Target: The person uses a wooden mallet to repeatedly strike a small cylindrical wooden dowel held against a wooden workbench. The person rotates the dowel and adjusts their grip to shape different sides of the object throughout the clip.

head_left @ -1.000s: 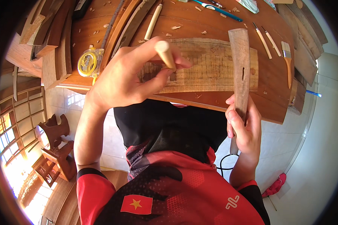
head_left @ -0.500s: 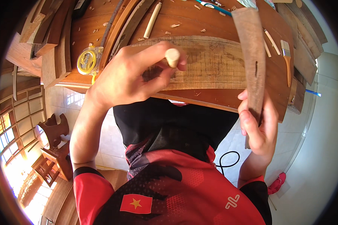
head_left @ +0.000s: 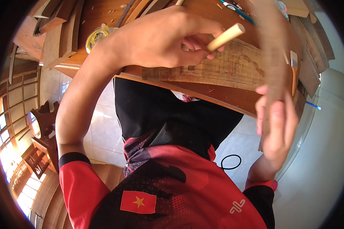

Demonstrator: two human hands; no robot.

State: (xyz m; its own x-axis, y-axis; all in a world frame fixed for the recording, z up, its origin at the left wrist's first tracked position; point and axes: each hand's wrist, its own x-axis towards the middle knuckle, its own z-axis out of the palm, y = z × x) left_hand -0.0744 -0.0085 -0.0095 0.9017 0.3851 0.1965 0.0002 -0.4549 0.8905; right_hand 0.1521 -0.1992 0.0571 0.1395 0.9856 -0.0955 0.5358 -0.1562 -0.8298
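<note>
the person's left hand (head_left: pixel 168 44) is closed round a pale wooden handle (head_left: pixel 230 35), thumb against fingers, with the butt left free and tilted toward the right. the right hand (head_left: pixel 277 118) is wrapped round the lower part of a long brown wooden bar (head_left: pixel 273 61), which stands up blurred, apart from the handle in this view. the board (head_left: pixel 233 65) lies on the table (head_left: pixel 195 91) beyond the person's lap, partly covered by the left hand and forearm. a tape measure (head_left: pixel 96 37) sits left of the forearm, a brush (head_left: pixel 294 70) to the right of the bar.

the step in hand looks like working the board with handle and bar together; the handle's lower end is hidden, so whether it meets the wood cannot be told. the next move seems to call for a steady left grip, fingers clear of the butt.
</note>
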